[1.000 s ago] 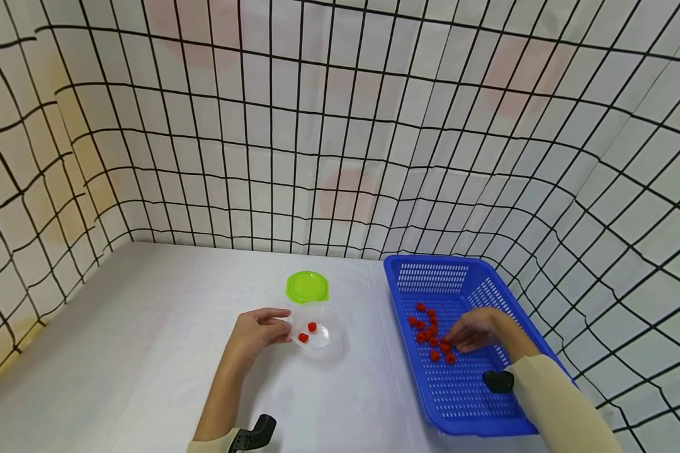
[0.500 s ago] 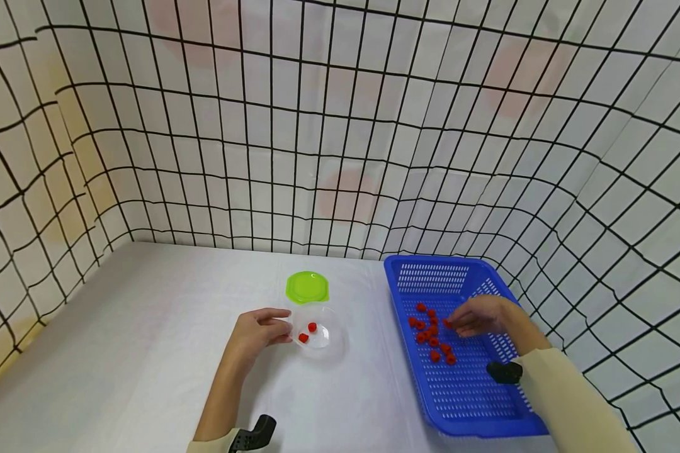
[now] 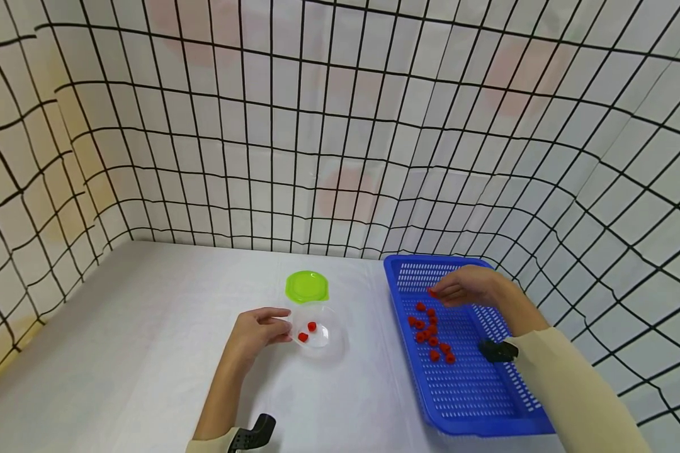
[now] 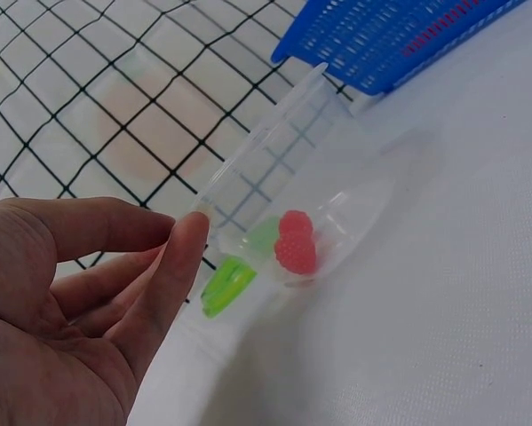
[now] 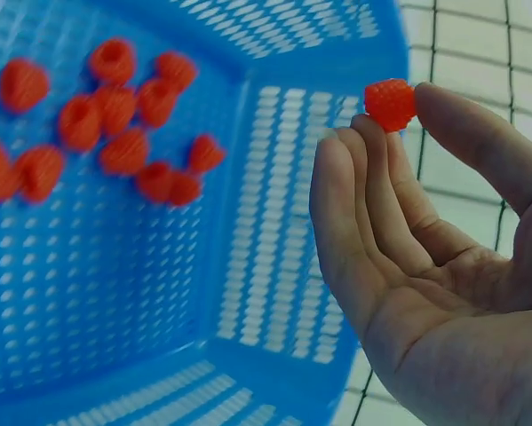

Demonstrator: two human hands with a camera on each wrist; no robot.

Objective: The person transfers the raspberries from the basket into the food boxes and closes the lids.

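L hand [image 3: 255,333] pinches the clear bowl [image 3: 320,342] by its rim, thumb vs. index; other fingers are partly hidden behind the thumb in the wrist view. 2 red berries [image 3: 303,337] sit in the bowl, overlapping thru its wall from that side. Green lid [image 3: 307,287] lies just beyond; can't tell if they touch. R hand [image 3: 467,285] pinches one berry [image 5: 391,104] over the blue basket [image 3: 470,402], mostly covered by fingers from above. Loose berries [image 3: 433,341] in the basket overlap, exact no. unclear; R sleeve [image 3: 572,384] hides its near R corner.
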